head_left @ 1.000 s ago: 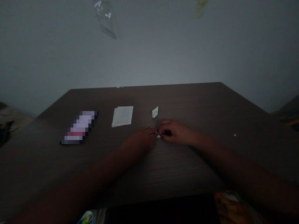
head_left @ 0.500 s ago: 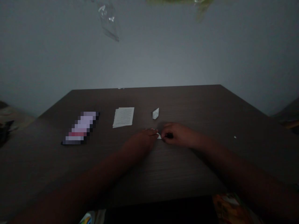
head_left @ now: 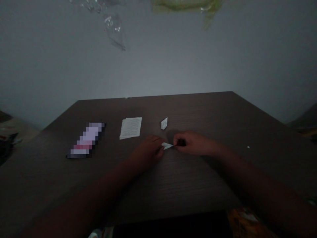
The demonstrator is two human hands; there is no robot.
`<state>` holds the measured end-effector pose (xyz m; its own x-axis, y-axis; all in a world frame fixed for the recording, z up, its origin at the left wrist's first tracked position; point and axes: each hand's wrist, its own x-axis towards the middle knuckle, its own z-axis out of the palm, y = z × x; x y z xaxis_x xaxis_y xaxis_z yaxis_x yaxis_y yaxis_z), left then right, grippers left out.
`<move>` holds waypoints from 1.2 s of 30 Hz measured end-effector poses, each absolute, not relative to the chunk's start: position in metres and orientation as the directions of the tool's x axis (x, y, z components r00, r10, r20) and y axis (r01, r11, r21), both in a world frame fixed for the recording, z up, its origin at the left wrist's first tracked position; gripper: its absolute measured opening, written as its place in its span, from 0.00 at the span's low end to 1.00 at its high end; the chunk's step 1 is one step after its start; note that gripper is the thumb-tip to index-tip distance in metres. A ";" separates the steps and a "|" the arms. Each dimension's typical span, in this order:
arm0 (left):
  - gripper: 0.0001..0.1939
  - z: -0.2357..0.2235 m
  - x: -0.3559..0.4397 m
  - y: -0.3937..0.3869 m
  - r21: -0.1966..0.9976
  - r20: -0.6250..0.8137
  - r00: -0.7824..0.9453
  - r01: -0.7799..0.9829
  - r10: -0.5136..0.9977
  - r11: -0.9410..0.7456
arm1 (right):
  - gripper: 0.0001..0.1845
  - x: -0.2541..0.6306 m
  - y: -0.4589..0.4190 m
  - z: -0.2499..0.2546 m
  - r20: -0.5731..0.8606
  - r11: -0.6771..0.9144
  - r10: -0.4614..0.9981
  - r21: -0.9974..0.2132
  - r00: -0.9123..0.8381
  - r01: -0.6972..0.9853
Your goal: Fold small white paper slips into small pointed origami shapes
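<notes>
Between my two hands is a small folded piece of white paper (head_left: 167,145), narrowing to a point on the right. My left hand (head_left: 151,148) grips its wider left end, fingers closed. The thumb and index finger of my right hand (head_left: 184,142) pinch the pointed end. Just beyond my hands lies another small folded paper (head_left: 164,123), angular in shape. A stack of printed paper sheets (head_left: 131,127) rests on the table to the left, its edges slightly uneven.
A phone (head_left: 86,140) with a blurred-out screen lies on the left of the brown table (head_left: 198,109). A tiny white scrap (head_left: 248,147) is on the right. Clear plastic (head_left: 115,31) hangs on the wall behind. Colourful items sit below the front edge.
My left fingers have drawn back from over the folded paper, so more of it shows. My right hand still pinches its right end. The view has tipped up slightly.
</notes>
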<state>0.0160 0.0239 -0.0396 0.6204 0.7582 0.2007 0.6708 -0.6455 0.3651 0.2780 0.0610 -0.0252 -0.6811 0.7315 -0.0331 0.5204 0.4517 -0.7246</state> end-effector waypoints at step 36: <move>0.22 -0.035 0.037 0.019 0.373 0.224 0.443 0.784 0.868 -0.496 | 0.11 0.219 0.039 -0.059 0.250 0.319 0.937 -0.896 -0.243 0.310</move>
